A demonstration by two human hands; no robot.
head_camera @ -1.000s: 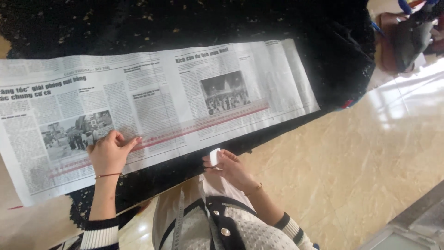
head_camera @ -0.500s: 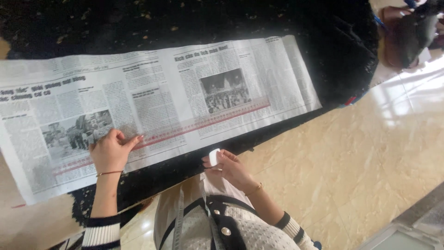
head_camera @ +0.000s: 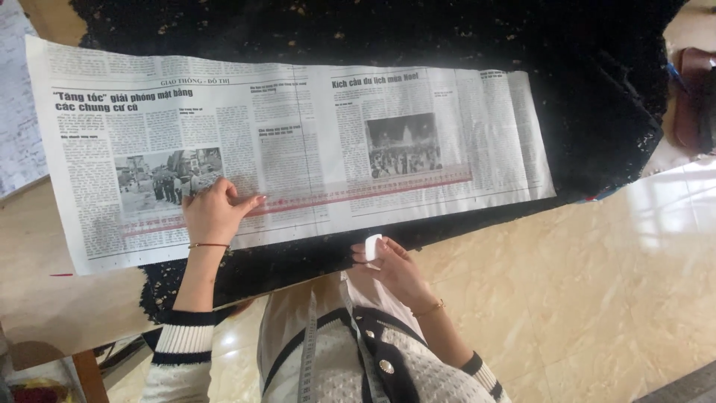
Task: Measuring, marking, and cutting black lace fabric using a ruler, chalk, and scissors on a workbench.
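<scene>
A wide sheet of newspaper [head_camera: 313, 149] lies spread over black lace fabric [head_camera: 418, 37] on a table. My left hand [head_camera: 212, 213] presses flat on the paper's lower left part, beside a printed photo, fingers pointing right along a red line drawn across the paper. My right hand [head_camera: 391, 265] sits at the fabric's near edge, just below the paper, and pinches a small white piece of chalk [head_camera: 372, 246]. A measuring tape [head_camera: 307, 351] hangs down my chest.
The wooden table [head_camera: 45, 298] shows at the lower left, with more printed paper [head_camera: 19, 112] at the far left. A brown bag [head_camera: 693, 97] sits at the right edge. Glossy beige floor tiles [head_camera: 597, 298] fill the lower right.
The view has shifted slightly, so the paper sits a little further right and lower in the frame. Both hands hold the same places on paper and fabric edge.
</scene>
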